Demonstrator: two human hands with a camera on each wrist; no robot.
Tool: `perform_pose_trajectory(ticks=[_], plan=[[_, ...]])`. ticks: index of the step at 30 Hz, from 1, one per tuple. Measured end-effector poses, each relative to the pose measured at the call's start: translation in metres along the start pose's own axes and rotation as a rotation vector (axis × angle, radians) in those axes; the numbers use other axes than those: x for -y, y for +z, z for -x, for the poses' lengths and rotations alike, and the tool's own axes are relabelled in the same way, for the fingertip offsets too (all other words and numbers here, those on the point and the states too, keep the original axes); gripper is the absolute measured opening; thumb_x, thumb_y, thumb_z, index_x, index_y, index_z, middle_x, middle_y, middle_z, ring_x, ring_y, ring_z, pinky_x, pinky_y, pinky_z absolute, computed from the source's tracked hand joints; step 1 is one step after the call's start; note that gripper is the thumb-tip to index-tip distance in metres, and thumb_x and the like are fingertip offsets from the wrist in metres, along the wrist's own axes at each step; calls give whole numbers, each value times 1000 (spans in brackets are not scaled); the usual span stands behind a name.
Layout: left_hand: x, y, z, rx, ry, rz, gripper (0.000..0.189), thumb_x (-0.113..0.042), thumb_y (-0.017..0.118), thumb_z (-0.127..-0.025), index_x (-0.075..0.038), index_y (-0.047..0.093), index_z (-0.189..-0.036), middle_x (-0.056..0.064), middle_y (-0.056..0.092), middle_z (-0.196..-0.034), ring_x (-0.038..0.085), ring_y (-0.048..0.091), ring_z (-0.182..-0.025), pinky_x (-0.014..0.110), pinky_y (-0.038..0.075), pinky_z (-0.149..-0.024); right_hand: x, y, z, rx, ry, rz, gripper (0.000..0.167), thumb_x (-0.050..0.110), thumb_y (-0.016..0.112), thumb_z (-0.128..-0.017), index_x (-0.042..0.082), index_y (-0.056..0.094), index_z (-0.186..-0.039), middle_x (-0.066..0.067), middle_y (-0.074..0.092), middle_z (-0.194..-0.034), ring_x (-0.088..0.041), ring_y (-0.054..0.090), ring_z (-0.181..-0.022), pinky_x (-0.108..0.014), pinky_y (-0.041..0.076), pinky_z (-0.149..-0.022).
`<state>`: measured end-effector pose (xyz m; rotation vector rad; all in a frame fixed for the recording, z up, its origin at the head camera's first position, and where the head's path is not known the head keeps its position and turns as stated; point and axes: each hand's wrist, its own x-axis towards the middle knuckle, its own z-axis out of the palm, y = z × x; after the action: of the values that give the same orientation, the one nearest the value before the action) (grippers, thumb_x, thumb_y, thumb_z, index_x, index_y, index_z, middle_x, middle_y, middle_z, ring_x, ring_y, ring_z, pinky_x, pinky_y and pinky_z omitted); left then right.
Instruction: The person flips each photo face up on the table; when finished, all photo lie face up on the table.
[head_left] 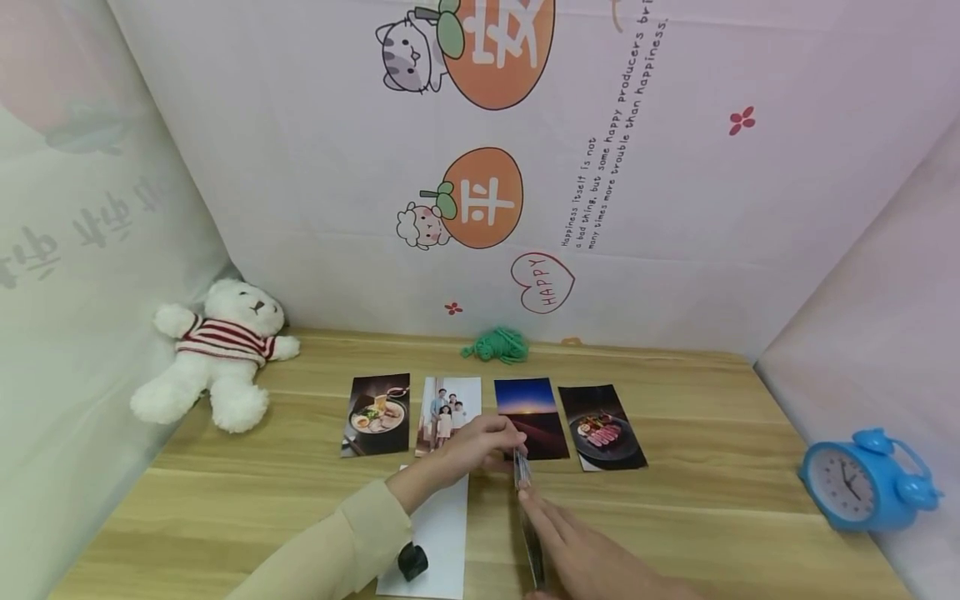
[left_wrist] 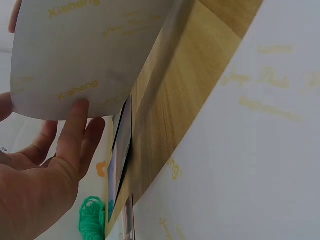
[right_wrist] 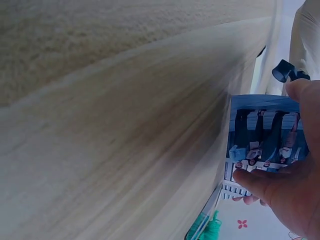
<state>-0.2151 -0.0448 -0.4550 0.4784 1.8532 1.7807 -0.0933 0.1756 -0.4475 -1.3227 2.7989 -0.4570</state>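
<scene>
A thin stack of photo prints (head_left: 531,542) stands on edge, held between both hands. My left hand (head_left: 472,446) pinches its far end; in the left wrist view, fingertips (left_wrist: 80,107) lie on the white back (left_wrist: 75,55) marked "Xisheng". My right hand (head_left: 581,546) grips the near part; the right wrist view shows a group photo (right_wrist: 265,132) on the face, partly covered by that hand (right_wrist: 285,190). Under the left forearm lies a white sheet (head_left: 438,529) with faint yellow print. Beyond the hands lie ramen (head_left: 377,414), family (head_left: 453,404), sunset (head_left: 528,417) and meat-dish (head_left: 602,427) photos in a row.
Green yarn (head_left: 501,345) lies at the table's back edge near the printed curtain (head_left: 637,300). A white teddy bear (head_left: 221,354) sits at the back left. At the right edge stands a blue alarm clock (head_left: 858,483). The wooden table (head_left: 720,492) spans between the side curtains.
</scene>
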Motion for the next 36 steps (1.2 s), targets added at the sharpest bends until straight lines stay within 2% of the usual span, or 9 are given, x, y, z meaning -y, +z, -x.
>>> perform_pose_trajectory(ticks=[3,6,13,18,22,25,31,33,36], plan=[[3,-2,0,-14,-6,-10,31,-20,61,-102,11,65,-106,23,72,-115,10,68,-95,37,63,-95,-2,2,0,36,-14,-53,95,53,60,-101,6,11,-167,-29,40,-162,-39,61,-133,-44,62,-97],[4,-4,2,-37,-9,-50,26,-17,63,-102,7,70,-107,19,75,-114,10,70,-94,33,64,-92,-4,3,-1,71,-44,-64,85,50,56,-104,8,17,-167,-27,38,-164,-41,60,-134,-42,63,-95],[0,-9,6,-119,41,-327,12,-17,71,-97,-12,82,-99,5,80,-104,10,66,-95,25,54,-81,-9,3,-4,203,-35,-41,69,56,46,-106,22,30,-164,-19,39,-166,-43,58,-136,-43,63,-94],[1,-10,9,-137,59,-464,13,-6,72,-93,-14,82,-94,5,79,-99,9,66,-86,24,53,-73,-12,5,-5,231,-65,24,64,57,43,-107,22,40,-161,-17,46,-163,-41,58,-135,-38,64,-91],[1,-10,11,-121,103,-587,16,-1,70,-92,-12,81,-92,5,80,-96,9,68,-86,24,55,-75,-13,5,-6,262,-56,23,62,57,42,-107,23,43,-159,-16,49,-161,-40,58,-136,-38,64,-90],[2,-6,14,-98,131,-715,18,0,68,-92,-12,81,-93,4,80,-97,6,68,-86,22,55,-78,-13,6,-6,292,-56,32,61,58,39,-108,24,44,-158,-13,51,-159,-38,58,-137,-39,63,-93],[2,4,18,-25,204,-1014,19,-3,66,-93,-13,82,-98,1,80,-101,3,65,-85,17,54,-76,-15,8,-5,284,-105,155,57,58,35,-109,27,53,-153,-6,60,-152,-32,63,-132,-40,63,-94],[2,6,18,5,227,-1063,17,-6,67,-93,-12,82,-98,0,80,-102,3,67,-88,16,55,-78,-15,8,-4,273,-114,204,55,59,37,-108,28,56,-150,-4,63,-149,-31,65,-129,-40,63,-90],[3,8,18,44,241,-1115,15,-8,69,-92,-13,82,-99,-2,79,-108,5,69,-97,18,57,-85,-15,8,-4,303,-81,216,56,62,37,-107,31,56,-149,-2,62,-149,-30,64,-128,-41,63,-89]])
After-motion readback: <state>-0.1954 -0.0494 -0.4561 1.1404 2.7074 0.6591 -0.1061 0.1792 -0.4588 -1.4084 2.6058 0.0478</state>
